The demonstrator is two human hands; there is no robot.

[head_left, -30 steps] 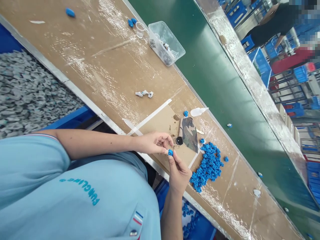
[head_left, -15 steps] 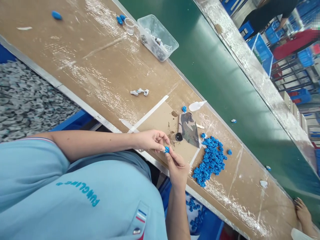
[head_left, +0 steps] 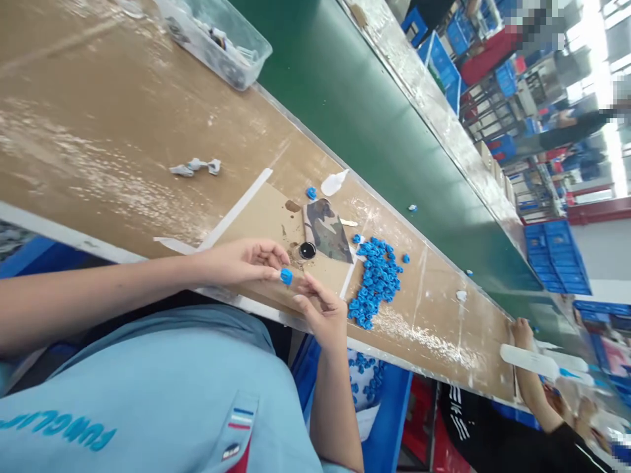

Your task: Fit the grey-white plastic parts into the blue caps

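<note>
My left hand (head_left: pixel 254 261) pinches a small blue plastic piece (head_left: pixel 286 276) at the tip of its thumb, above the bench's near edge. Just to the right, my right hand (head_left: pixel 326 314) has thumb and fingers apart, with nothing seen between them. Beyond my hands, a small round pot of dark liquid (head_left: pixel 307 250) stands against a camouflage-patterned cloth (head_left: pixel 329 230). A heap of similar blue pieces (head_left: pixel 375 279) lies on the bench to the right of the cloth.
A clear plastic tub (head_left: pixel 224 49) of small parts sits at the bench's far edge. White-grey pieces (head_left: pixel 196 167) lie left of the taped cardboard. A green conveyor belt (head_left: pixel 345 112) runs behind. At right, a co-worker's arm (head_left: pixel 535 394) reaches onto the bench. Below is a blue crate (head_left: pixel 394 401).
My right hand has let go of the blue piece and drawn slightly away, its fingers parting. The piece stays in my left hand. The whole view has swung to the right.
</note>
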